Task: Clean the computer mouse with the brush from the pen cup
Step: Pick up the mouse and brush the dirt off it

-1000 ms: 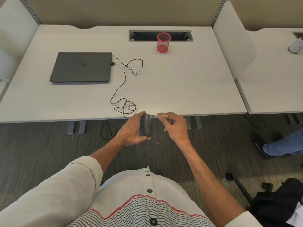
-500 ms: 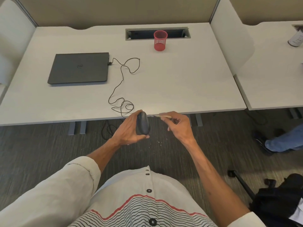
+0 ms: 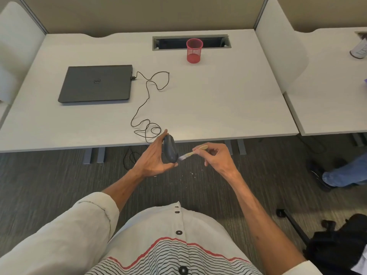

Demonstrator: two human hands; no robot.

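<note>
My left hand [image 3: 152, 158] grips a dark computer mouse [image 3: 170, 148] in the air just in front of the desk's near edge, held on its side. My right hand [image 3: 215, 156] pinches a small brush [image 3: 193, 152] with a pale wooden handle; its light bristles touch the mouse's lower right side. The mouse's black cable [image 3: 148, 100] runs in loops across the white desk [image 3: 208, 96] to a closed grey laptop [image 3: 96, 83]. A red mesh pen cup [image 3: 194, 50] stands at the back of the desk.
A cable slot [image 3: 216, 41] is cut into the desk behind the cup. White dividers stand at both sides, with a second desk [image 3: 327, 86] to the right. Another person's leg and shoe [image 3: 341, 174] are on the carpet at right; a black bag [image 3: 337, 247] lies at lower right.
My right hand has moved down and to the right, bringing the brush from the mouse's top end to its lower right side. The left hand keeps hold of the mouse.
</note>
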